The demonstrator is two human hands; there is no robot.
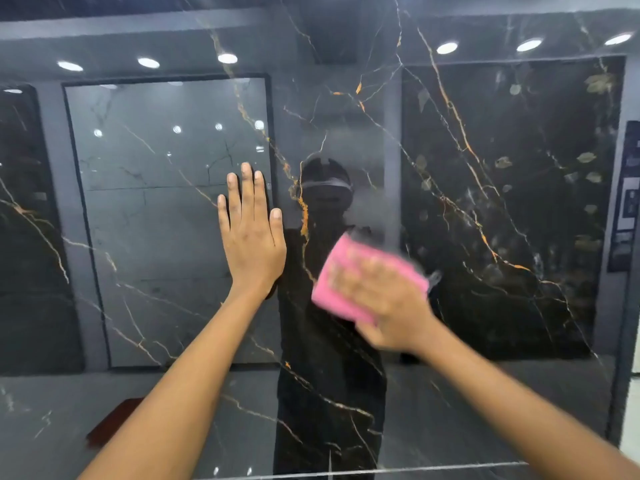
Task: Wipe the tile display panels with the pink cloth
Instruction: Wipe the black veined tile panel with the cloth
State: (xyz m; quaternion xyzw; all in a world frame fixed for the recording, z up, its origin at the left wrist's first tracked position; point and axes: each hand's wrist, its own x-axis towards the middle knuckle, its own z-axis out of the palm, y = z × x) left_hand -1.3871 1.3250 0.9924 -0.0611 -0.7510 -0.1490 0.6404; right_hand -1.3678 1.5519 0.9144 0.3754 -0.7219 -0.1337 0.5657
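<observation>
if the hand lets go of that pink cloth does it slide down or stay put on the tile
The folded pink cloth would probably drop: only the right hand presses it against the upright glossy black marble tile panel. The mirror-like surface likely offers little grip. It looks soft, so it would likely flop open, though blur hides detail.

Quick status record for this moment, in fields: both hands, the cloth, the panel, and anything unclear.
left hand: left hand flat, fingers straight and pointing up, palm against the panel
right hand: right hand presses the pink cloth to the panel; motion-blurred
cloth position: right of the left hand and lower
surface: glossy black marble-look tile panel with gold and white veins, reflecting ceiling lights and the person
unclear: right hand's finger pose, because of blur
</observation>
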